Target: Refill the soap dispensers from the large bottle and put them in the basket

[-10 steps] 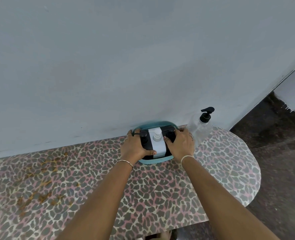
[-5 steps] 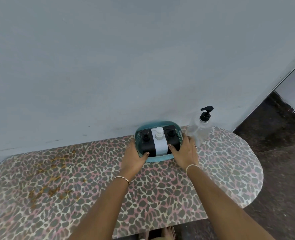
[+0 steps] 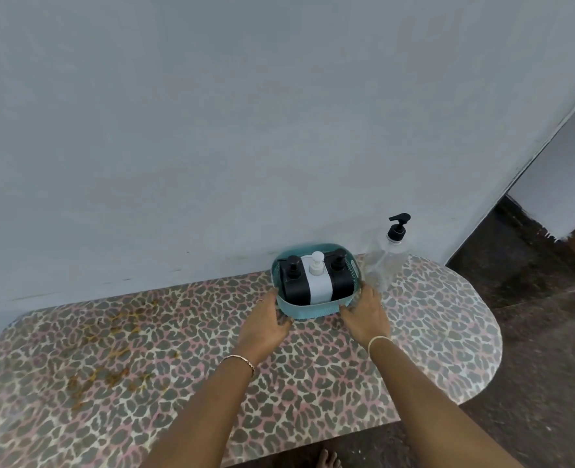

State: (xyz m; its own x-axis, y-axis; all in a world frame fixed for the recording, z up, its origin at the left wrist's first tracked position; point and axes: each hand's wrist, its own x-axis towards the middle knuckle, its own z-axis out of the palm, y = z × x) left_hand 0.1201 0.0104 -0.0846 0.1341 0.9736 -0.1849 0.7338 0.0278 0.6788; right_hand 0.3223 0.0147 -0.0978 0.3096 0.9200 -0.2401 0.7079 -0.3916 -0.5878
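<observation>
**Three dispensers sit in the basket; hands rest at its near corners**

While the teal basket [image 3: 308, 310] stands at the back of the leopard-print desk [image 3: 178, 359], against the wall [image 3: 211, 130], it serves as the landmark for everything else.

Left of the basket, the desk carries only some brownish stains [image 3: 117, 336]. At the basket's near-left corner lies the left hand [image 3: 265, 324], palm down, fingers [image 3: 284, 320] loosely spread and lying flat on the desk, their tips touching or just beside the basket wall; they hold nothing.

Inside the basket stand three soap dispensers side by side, upright: a black one [image 3: 294, 282] on the left, a white one [image 3: 318, 276] in the middle, a black one [image 3: 340, 276] on the right.

At the basket's near-right corner is the right hand [image 3: 367, 310], also open and flat, fingers relaxed against the basket's side, gripping nothing that I can see.

Right of the basket, just beside it, stands the large clear bottle [image 3: 382, 261] with a black pump, looking nearly empty.

By my judgement the task is at its close: the dispensers are placed, and the hands are only steadying or squaring the basket. Little seems left for the next move beyond drawing both hands away without nudging the basket or knocking over the light bottle.
</observation>
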